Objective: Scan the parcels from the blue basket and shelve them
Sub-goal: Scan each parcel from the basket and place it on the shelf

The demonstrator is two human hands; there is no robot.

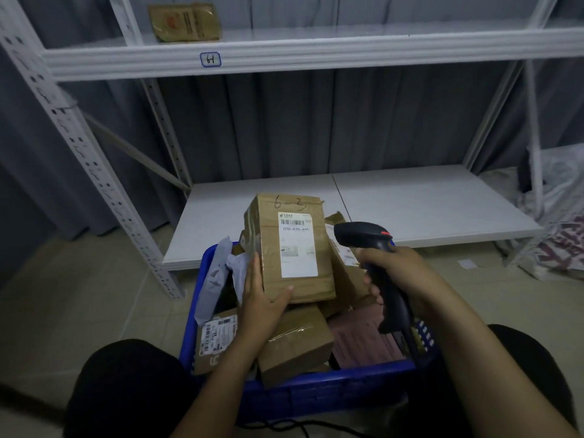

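Left hand (262, 298) grips a labelled cardboard parcel (289, 248) above the blue basket (316, 384); right hand (401, 270) clasps the scanner (376, 263) beside it.

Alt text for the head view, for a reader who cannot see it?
A left hand holds a labelled brown box over a blue basket of parcels while the right hand grips a black scanner beside it. Behind stands a white shelf rack with one tan packet on its upper shelf.
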